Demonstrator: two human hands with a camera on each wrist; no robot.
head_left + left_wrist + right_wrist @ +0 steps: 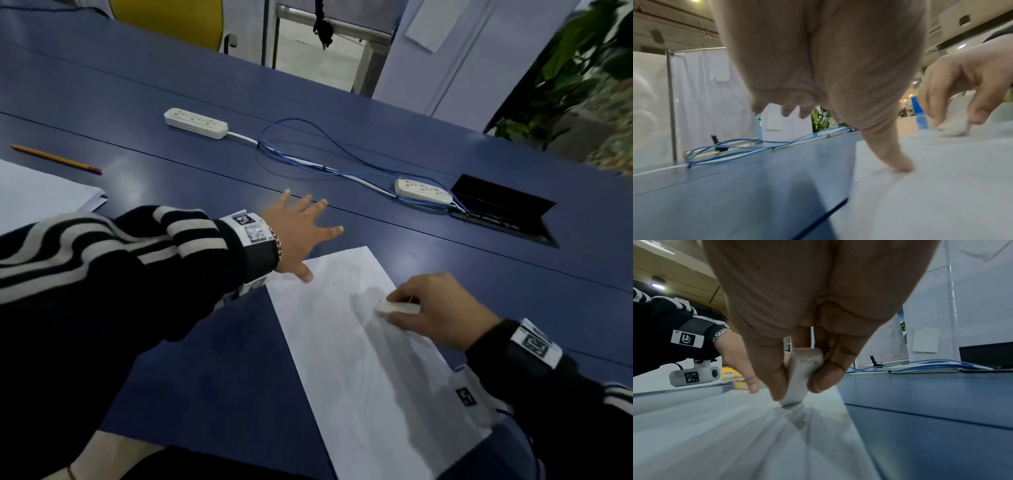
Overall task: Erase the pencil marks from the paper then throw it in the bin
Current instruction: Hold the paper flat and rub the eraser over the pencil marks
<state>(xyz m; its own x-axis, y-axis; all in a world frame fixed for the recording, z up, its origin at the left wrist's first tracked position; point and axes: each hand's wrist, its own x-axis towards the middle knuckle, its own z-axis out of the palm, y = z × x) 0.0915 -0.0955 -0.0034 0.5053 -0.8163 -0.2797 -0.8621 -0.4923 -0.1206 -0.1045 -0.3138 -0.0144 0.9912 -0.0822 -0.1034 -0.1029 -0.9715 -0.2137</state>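
A white sheet of paper [356, 359] lies on the blue table [205, 342], running from the middle toward the near right. My right hand [435, 308] pinches a white eraser [399, 307] between thumb and fingers and holds its end on the paper's far right part. In the right wrist view the eraser [801, 378] stands tilted with its tip on the sheet [735, 434]. My left hand [298, 233] is spread flat, its thumb [306, 274] pressing the paper's far left corner while the fingers lie on the table. Any pencil marks are too faint to make out.
A yellow pencil [56, 158] lies at the far left above a stack of white sheets [41, 195]. Two white power strips [195, 122] [423, 192] joined by blue cables [308, 150] cross the far table. An open cable hatch [503, 209] sits at the right.
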